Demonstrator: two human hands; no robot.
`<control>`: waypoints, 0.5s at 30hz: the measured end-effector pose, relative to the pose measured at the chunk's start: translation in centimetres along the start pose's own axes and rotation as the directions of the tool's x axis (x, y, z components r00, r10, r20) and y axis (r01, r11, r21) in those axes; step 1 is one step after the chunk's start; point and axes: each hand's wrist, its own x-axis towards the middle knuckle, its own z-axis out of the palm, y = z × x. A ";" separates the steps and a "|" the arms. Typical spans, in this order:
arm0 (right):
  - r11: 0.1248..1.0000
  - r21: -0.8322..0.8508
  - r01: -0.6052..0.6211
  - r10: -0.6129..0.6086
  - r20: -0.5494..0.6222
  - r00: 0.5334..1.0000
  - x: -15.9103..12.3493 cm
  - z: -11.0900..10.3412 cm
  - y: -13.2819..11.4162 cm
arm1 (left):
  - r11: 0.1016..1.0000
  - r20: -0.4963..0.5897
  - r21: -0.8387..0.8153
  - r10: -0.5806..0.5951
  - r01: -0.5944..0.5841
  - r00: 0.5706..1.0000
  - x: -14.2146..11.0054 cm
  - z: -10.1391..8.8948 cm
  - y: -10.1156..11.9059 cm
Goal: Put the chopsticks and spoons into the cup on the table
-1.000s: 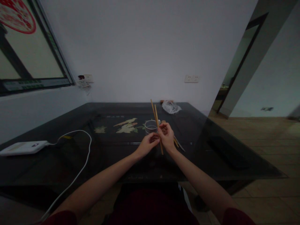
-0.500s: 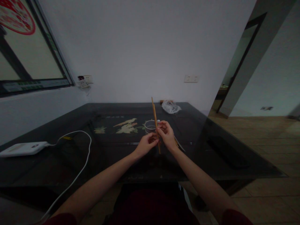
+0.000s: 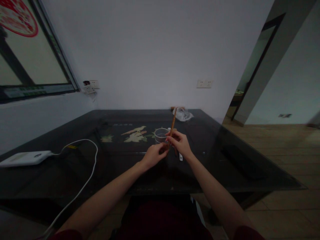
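Observation:
A pair of thin brown wooden chopsticks (image 3: 173, 120), close together so that they look almost like one, stands upright in front of me and leans slightly right. My left hand (image 3: 156, 155) pinches the lower end between thumb and fingers. Higher up, the fingertips of my right hand (image 3: 179, 141) are closed on the same chopsticks. Below the right palm show another brown stick end (image 3: 175, 152) and a white handle with a hole (image 3: 180, 157); whether the right hand holds these too is hidden. Just behind the hands stands a clear round container (image 3: 160, 134).
A crumpled clear plastic bag (image 3: 183, 115) lies at the table's back edge. At the left is a white power bank (image 3: 26, 159) with a white cable (image 3: 93, 166) looping off the front. A dark flat object (image 3: 242, 161) rests on the right of the glossy black table (image 3: 120, 180).
The chopsticks have swung from leaning left to leaning right, and their tips now look level. The white handle and stick end beneath my right hand have turned from slanting to nearly straight.

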 end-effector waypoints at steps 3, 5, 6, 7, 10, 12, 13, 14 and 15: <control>0.999 -0.042 0.014 -0.015 -0.013 1.000 0.0 0.0 0.3 | 0.998 -0.009 0.068 -0.001 0.002 1.000 0.0 -0.1 0.0; 0.996 -0.082 0.020 -0.023 -0.031 0.999 0.0 0.1 0.6 | 0.995 -0.009 0.097 -0.004 0.005 1.000 0.0 0.0 0.1; 0.994 -0.102 0.025 -0.029 -0.045 0.999 -0.1 0.2 0.6 | 0.994 -0.008 0.107 -0.005 0.006 1.000 0.0 0.0 0.2; 0.992 -0.123 0.029 -0.037 -0.062 0.997 -0.1 0.3 0.7 | 0.993 -0.007 0.115 -0.006 0.007 1.000 0.0 0.0 0.3; 0.983 -0.179 0.032 -0.055 -0.122 0.991 -0.1 0.5 0.7 | 0.993 -0.016 0.121 -0.014 0.016 1.000 0.0 0.0 0.4; 0.979 -0.202 0.033 -0.066 -0.154 0.986 -0.2 0.6 0.8 | 0.993 -0.017 0.118 -0.017 0.019 1.000 0.0 0.0 0.4; 0.976 -0.213 0.035 -0.071 -0.161 0.984 -0.2 0.6 0.8 | 0.993 -0.016 0.119 -0.019 0.020 1.000 0.0 0.0 0.4; 0.973 -0.229 0.038 -0.078 -0.166 0.983 -0.3 0.7 0.9 | 0.992 -0.015 0.121 -0.020 0.022 1.000 0.0 0.0 0.3; 0.967 -0.251 0.042 -0.085 -0.166 0.982 -0.3 0.7 1.0 | 0.992 -0.014 0.126 -0.023 0.024 1.000 0.0 0.1 0.3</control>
